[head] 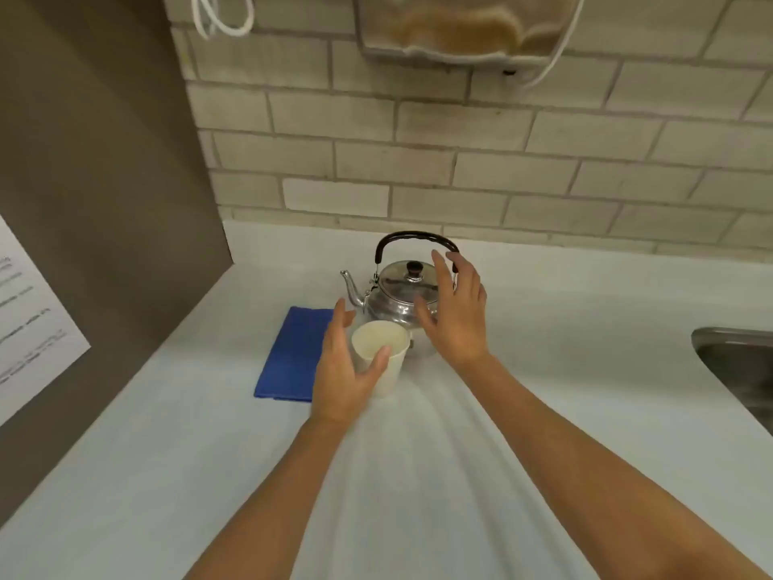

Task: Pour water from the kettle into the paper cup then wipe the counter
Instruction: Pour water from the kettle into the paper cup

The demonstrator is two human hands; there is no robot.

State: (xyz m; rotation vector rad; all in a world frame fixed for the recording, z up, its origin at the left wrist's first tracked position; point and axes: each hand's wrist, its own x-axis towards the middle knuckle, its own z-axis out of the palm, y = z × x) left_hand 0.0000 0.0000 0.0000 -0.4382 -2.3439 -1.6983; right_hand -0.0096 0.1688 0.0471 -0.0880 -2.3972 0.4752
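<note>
A steel kettle [397, 293] with a black hoop handle and its lid on stands on the white counter [439, 475], spout pointing left. In front of it stands an upright white paper cup [387, 362]. My left hand [343, 370] is open around the cup's left side, thumb at the rim, fingers apart. My right hand [456, 311] hovers open in front of the kettle's right side, fingertips close to the handle, gripping nothing. A folded blue cloth [293, 353] lies flat on the counter, left of the cup.
A tiled wall runs behind the counter, with a paper towel dispenser [464, 27] mounted high. A brown side panel with a white paper sheet [29, 320] closes the left. A steel sink [740, 366] sits at the right edge.
</note>
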